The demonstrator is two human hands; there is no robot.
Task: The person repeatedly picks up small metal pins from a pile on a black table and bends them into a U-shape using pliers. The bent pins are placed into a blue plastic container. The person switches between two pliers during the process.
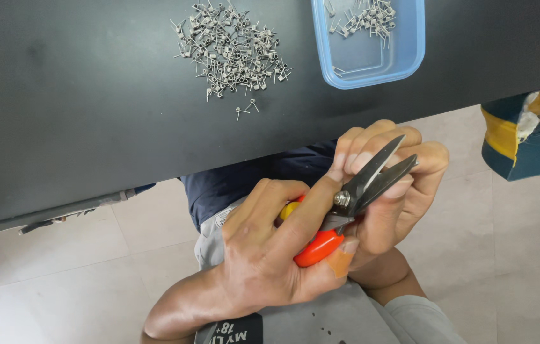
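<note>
My left hand (263,255) grips the orange-and-yellow handles of a pair of metal snips (353,194), held over my lap below the table edge. The blades point up and to the right and are slightly apart. My right hand (404,185) cups the snips from behind, with its fingers curled at the blades and a bandaged thumb under the orange handle. Whether a small piece is pinched at the blades is hidden. On the black table (91,114) lies a heap of several small bent metal wire pieces (228,51).
A blue plastic tub (372,60) stands on the table at the top right with several of the same wire pieces (365,18) in it. A blue-and-yellow padded object (528,130) sits at the right. Pale tiled floor (59,280) lies below.
</note>
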